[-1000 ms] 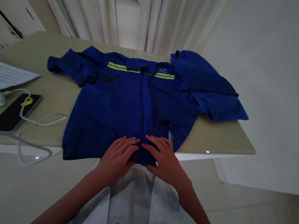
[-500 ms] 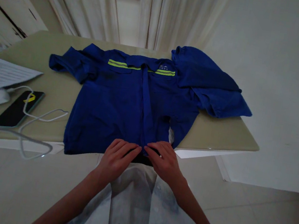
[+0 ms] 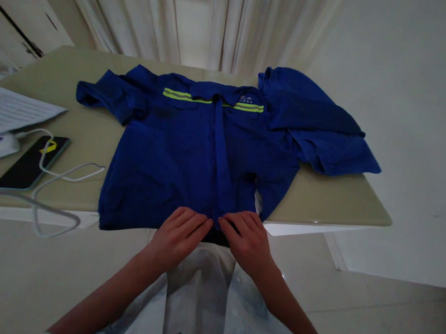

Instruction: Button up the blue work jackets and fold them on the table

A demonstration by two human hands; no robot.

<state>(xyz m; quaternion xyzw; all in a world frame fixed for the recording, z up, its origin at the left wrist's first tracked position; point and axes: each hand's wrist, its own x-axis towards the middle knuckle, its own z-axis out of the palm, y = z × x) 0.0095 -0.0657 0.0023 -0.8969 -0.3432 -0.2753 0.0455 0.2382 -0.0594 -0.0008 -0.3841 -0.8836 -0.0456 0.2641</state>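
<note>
A blue work jacket (image 3: pixel 175 148) with yellow-green reflective strips across the chest lies front up on the table, its collar toward the far side. Its lower hem hangs slightly over the near table edge. My left hand (image 3: pixel 181 234) pinches the hem just left of the front placket. Close beside it, my right hand (image 3: pixel 248 244) grips the hem at the placket's right side. The fingertips of both hands almost meet, and the bit of cloth or zip end between them is too small to make out. One sleeve is folded on the left.
More folded blue cloth (image 3: pixel 318 125) lies at the right, over the jacket's right sleeve area. A phone (image 3: pixel 32 162), a white cable (image 3: pixel 52 176) and printed papers (image 3: pixel 7 110) are on the left of the table (image 3: pixel 336 199). Curtains (image 3: pixel 262 26) hang behind.
The view has shifted very slightly, so everything sits a little further right. Both hands keep their hold on the jacket's hem, with hardly any motion.
</note>
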